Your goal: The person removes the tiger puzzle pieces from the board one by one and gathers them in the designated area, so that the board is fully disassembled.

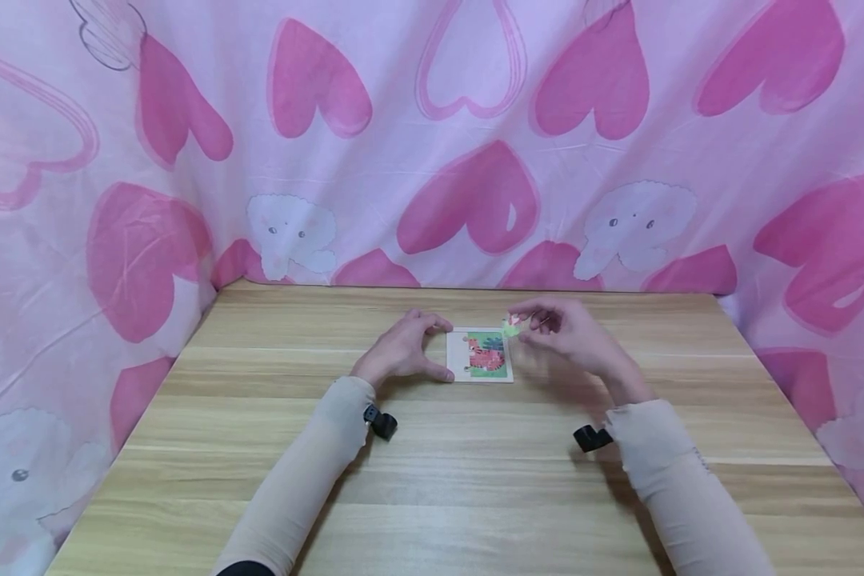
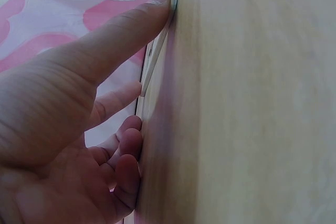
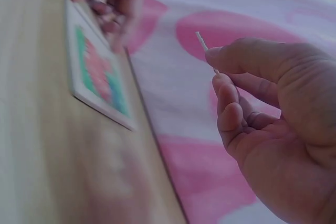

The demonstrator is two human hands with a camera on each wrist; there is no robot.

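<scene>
Hands (image 1: 399, 348) (image 1: 579, 336) by white-edged, colourful puzzle (image 1: 457, 352)

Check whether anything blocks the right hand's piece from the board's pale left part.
Nothing visible blocks the piece, pinched in the right hand. The picture lies along the way but flat; the left hand holds the board by its left edge.

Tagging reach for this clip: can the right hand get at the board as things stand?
Probably yes: the right hand, pinching a piece, hovers beside the board with nothing else between; the left hand holds the opposite edge.
</scene>
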